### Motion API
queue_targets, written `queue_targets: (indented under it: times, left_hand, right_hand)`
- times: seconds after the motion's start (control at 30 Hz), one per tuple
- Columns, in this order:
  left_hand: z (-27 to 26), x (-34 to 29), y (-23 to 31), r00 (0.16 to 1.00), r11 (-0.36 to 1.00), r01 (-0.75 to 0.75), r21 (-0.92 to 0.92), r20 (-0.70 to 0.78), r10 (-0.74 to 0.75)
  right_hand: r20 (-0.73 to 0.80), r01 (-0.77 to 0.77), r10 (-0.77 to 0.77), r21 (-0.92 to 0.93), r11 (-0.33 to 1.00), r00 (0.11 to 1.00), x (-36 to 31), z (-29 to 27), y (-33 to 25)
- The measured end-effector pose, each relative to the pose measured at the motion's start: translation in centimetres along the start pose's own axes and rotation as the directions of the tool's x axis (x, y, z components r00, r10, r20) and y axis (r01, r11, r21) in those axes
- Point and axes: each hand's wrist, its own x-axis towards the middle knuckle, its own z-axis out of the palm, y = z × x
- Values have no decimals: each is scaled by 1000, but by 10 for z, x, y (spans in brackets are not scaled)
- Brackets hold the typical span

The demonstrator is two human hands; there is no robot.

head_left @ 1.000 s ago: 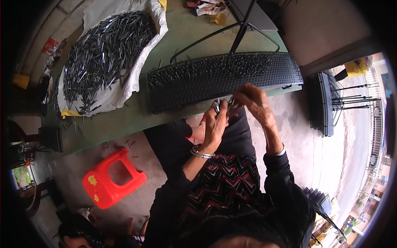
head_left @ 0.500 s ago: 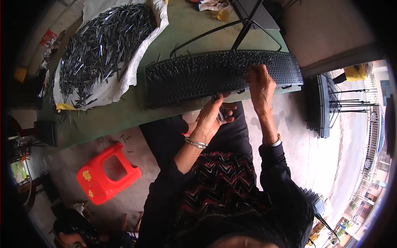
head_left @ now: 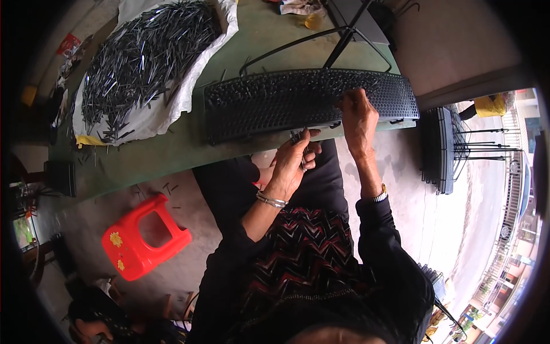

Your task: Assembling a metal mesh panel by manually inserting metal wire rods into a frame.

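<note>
Where a broad green surface [head_left: 143, 161] spreads ahead of the left hand [head_left: 290, 163] and the right hand [head_left: 361, 126], a crumpled white sheet [head_left: 183, 98] with a heap of thin dark strips [head_left: 149, 54] lies well left of either grip.
Just ahead of the left grip and under the right one is a long black perforated panel [head_left: 301, 102]; a bright red plastic stool [head_left: 137, 252] sits left of both grips. The right grip is curled at the panel, but how narrow, or holding what, cannot be told. The left grip is closed around a small bundle of glinting strips [head_left: 296, 137], beside the panel's near edge.
</note>
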Motion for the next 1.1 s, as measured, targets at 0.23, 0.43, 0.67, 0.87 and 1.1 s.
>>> queue_targets:
  times: [0.23,0.43,0.67,0.87,1.1]
  left_hand:
    - [-2,-1,-3,998,998,-53,36,21,52]
    - [11,-11,-2,994,992,-105,63,-21,107]
    - [5,-10,-5,988,981,-135,139,93,123]
    - [11,-12,-6,992,980,-128,151,22,126]
    - [12,-12,-5,990,952,-135,273,-5,142]
  right_hand:
    - [38,51,-43,-254,966,998,-5,8,-3]
    - [197,-54,72,-97,994,978,-7,-8,-6]
    - [714,-414,72,317,853,696,-16,-29,-23]
    - [760,-533,170,260,805,627,-11,-36,-31]
    - [715,-464,126,300,833,687,-16,-33,-22]
